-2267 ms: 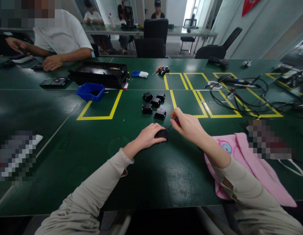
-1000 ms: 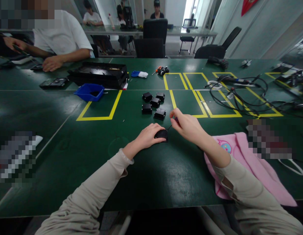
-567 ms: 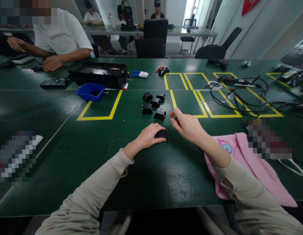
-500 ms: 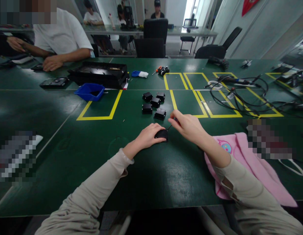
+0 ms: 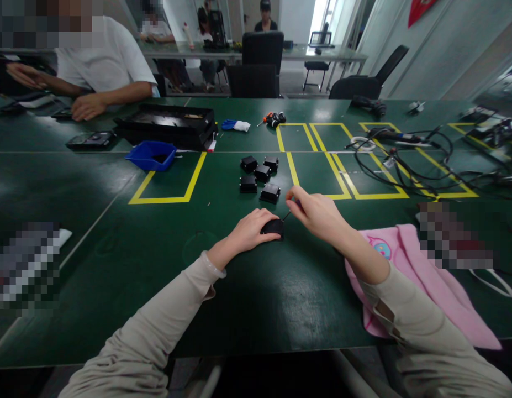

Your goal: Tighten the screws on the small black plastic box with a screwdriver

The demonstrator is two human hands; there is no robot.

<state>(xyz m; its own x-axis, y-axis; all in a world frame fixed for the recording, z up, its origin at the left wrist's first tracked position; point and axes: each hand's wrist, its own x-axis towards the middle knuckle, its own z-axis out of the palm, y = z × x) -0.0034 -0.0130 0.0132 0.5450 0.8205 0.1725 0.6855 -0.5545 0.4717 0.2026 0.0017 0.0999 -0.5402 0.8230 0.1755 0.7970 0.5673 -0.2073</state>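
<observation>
A small black box-shaped part (image 5: pixel 273 227) rests on the green table, with my left hand (image 5: pixel 252 228) closed around its left side and thumb along its front. My right hand (image 5: pixel 311 210) pinches a screwdriver (image 5: pixel 286 216), whose thin dark shaft slants down to the right end of the part. Its handle is mostly covered by my fingers. Just beyond my hands sit several similar black box-shaped parts (image 5: pixel 263 173) in a loose group.
A blue scoop-like bin (image 5: pixel 152 155) and a large black casing (image 5: pixel 167 124) stand at the left back. Black cables (image 5: pixel 399 160) sprawl at the right over yellow tape. A pink cloth (image 5: pixel 400 265) lies under my right forearm. Across the table sits a person in a white shirt (image 5: pixel 110 61).
My hands hold nearly the same pose, the right fingers shifting very slightly on the screwdriver. Across the table, the person's hand on the left has moved a little.
</observation>
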